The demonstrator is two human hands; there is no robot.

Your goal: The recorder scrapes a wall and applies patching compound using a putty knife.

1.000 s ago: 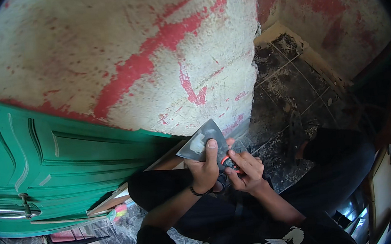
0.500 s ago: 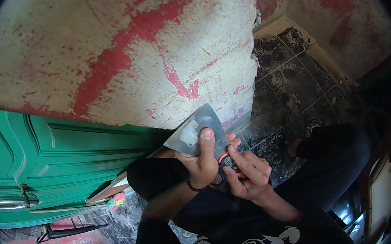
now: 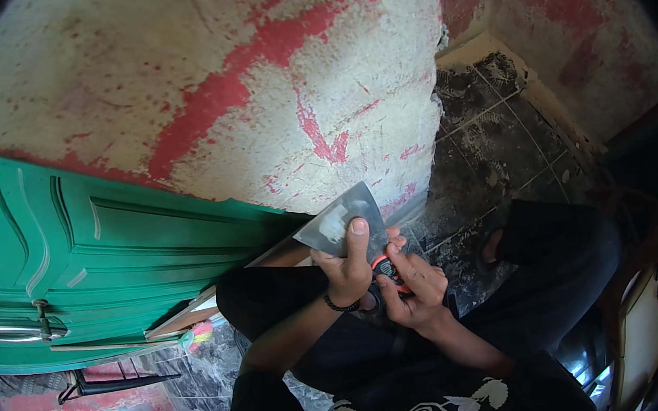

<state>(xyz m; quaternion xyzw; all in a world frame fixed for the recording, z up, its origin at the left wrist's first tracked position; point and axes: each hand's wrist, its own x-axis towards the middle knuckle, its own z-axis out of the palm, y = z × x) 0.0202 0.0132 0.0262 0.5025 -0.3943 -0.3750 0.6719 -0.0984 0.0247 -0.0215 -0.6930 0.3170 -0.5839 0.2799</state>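
Note:
A broad putty knife (image 3: 361, 206) with a grey metal blade and a black and orange handle is held between my two hands. My left hand (image 3: 346, 272) grips the blade, its thumb lying flat on the metal beside a pale smear. Around the handle, my right hand (image 3: 418, 289) is closed, thumb and fingers pinching it near the orange edge. The blade's wide end points up and away, in front of a wall (image 3: 254, 116) with red paint patches on a pale, scraped surface. Part of the handle is hidden by my fingers.
A green panelled door (image 3: 106, 239) with a metal handle stands at the left. Dark, dusty floor tiles (image 3: 492, 138) run along the right of the wall. A wooden chair (image 3: 650, 315) is at the far right, and a colourful bristled thing (image 3: 198, 336) lies near the door.
The view has shifted slightly, so the wall and door sit a little differently. Both hands keep hold of the putty knife, in nearly the same pose.

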